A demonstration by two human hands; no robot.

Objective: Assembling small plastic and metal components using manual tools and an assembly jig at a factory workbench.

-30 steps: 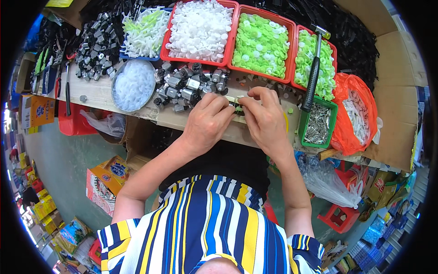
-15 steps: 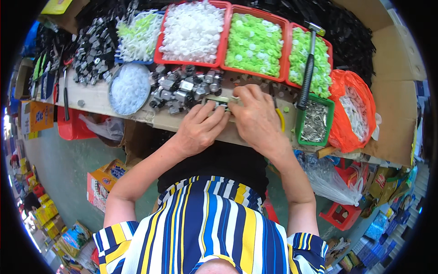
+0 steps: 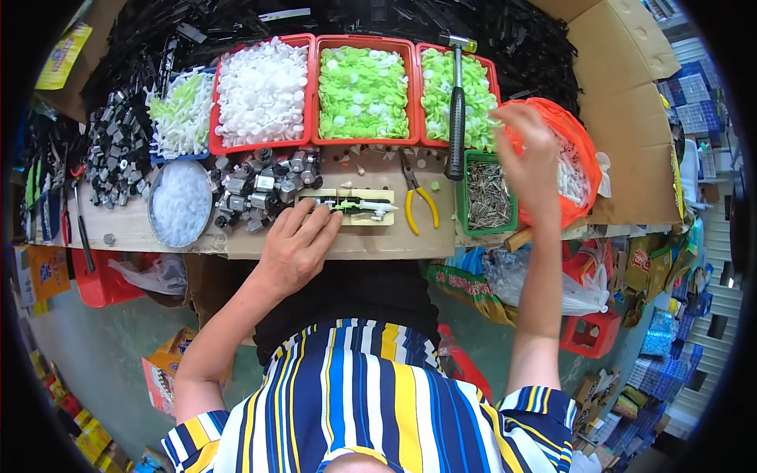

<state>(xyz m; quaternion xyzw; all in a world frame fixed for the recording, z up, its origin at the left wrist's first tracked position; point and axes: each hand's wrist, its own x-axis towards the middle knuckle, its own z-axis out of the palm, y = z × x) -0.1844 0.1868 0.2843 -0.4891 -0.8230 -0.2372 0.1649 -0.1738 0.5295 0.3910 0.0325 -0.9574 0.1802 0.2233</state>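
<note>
A pale flat block [image 3: 383, 195] lies on the bench in front of me. Set on it is a small black part [image 3: 347, 205] with white and light green pieces. My left hand [image 3: 293, 251] grips the block's left end, its fingers pressed together over the black part's end; the thumb is hidden. Off to the right, my right hand [image 3: 528, 154] is raised near a red plastic bag [image 3: 582, 135] of small white pieces. Motion smears its fingers, so what they hold, if anything, does not show. Yellow-handled pliers [image 3: 415, 201] lie right of the block.
Red trays hold white pieces [image 3: 262, 91] and green pieces [image 3: 364, 91]. A hammer [image 3: 456, 118] lies across the rightmost tray, above a green bin [image 3: 485, 193] of metal parts. Silver-black blocks [image 3: 260, 185] are heaped beside a round dish [image 3: 180, 203]. Cardboard [image 3: 619, 94] walls the right side.
My right hand has left the block and swung right and up to the red bag. My left hand stays at the block's left end. The view has shifted, uncovering the part and the pliers.
</note>
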